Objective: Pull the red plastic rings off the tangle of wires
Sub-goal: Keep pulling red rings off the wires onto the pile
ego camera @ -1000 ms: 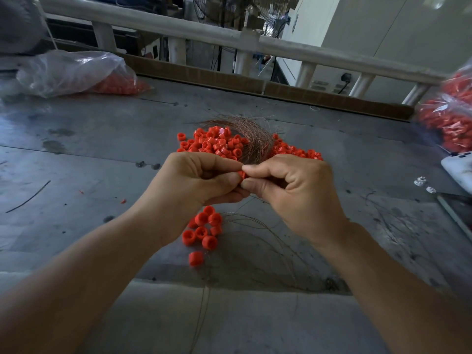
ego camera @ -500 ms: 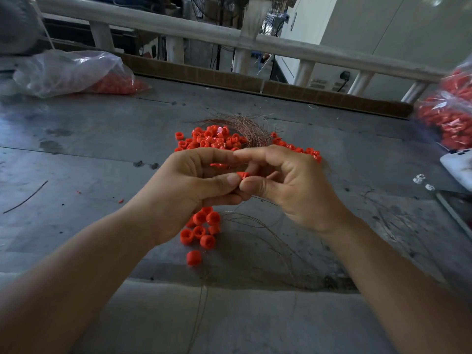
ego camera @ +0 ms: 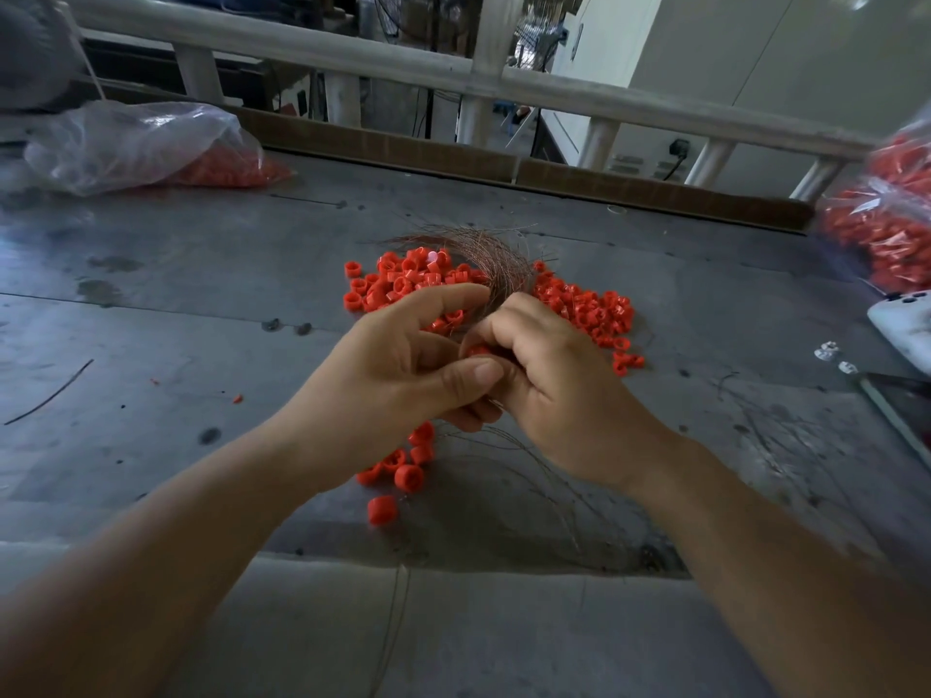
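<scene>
My left hand (ego camera: 398, 370) and my right hand (ego camera: 549, 380) meet above the middle of the grey table (ego camera: 176, 314). Between their fingertips sits one red ring (ego camera: 477, 351); my right fingers curl round it and my left thumb presses beside it. A coppery tangle of wires (ego camera: 496, 259) curves up from behind my hands. A pile of red rings (ego camera: 413, 282) lies just beyond them, spreading to the right. A small cluster of loose rings (ego camera: 405, 471) lies under my left wrist. Thin wires (ego camera: 544, 476) trail toward the near edge.
A clear bag holding red rings (ego camera: 151, 148) lies at the far left. Another full bag (ego camera: 886, 229) sits at the right edge, with a white phone (ego camera: 907, 324) below it. A stray wire (ego camera: 50, 392) lies at the left. A railing (ego camera: 453, 73) runs behind the table.
My hands have drifted slightly forward toward the pile, and my left index finger has lifted and straightened. The red ring stays between the fingertips.
</scene>
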Demonstrator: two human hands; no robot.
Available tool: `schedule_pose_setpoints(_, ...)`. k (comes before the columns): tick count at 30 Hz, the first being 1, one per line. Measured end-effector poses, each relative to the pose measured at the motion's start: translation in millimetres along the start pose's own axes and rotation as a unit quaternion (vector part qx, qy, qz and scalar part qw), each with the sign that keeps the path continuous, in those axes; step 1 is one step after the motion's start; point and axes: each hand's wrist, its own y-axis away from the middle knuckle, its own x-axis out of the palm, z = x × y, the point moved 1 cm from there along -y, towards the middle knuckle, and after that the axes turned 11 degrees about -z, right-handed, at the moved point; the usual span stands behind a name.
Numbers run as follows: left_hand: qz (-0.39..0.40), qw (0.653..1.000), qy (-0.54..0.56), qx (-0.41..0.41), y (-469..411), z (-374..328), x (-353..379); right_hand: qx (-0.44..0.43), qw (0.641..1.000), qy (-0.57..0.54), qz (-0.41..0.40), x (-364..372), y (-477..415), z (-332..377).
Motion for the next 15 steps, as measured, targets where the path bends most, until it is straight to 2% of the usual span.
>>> schedule_pose_setpoints(5, 0.022, 1.000, -0.004, 0.011, 0, 1, -2, 0.016, 1.000, -0.018, 0.020, 1, 1, 2)
schedule_pose_setpoints(7, 0.043, 0.998, 0.047, -0.003, -1, -1, -4, 0.081, 0.987, -0.130, 0.036, -3, -2, 1)
schedule_pose_setpoints(9, 0.064, 0.994, 0.085, -0.011, -1, -4, -7, 0.139, 0.951, -0.271, 0.059, -8, -4, -2)
schedule_pose_setpoints(10, 0.064, 0.995, 0.080, -0.004, -1, -4, -8, 0.148, 0.938, -0.307, 0.066, -9, -4, -2)
schedule_pose_setpoints(15, 0.016, 0.999, 0.024, 0.040, -1, 1, -4, 0.161, 0.938, -0.301, 0.059, -2, -1, -1)
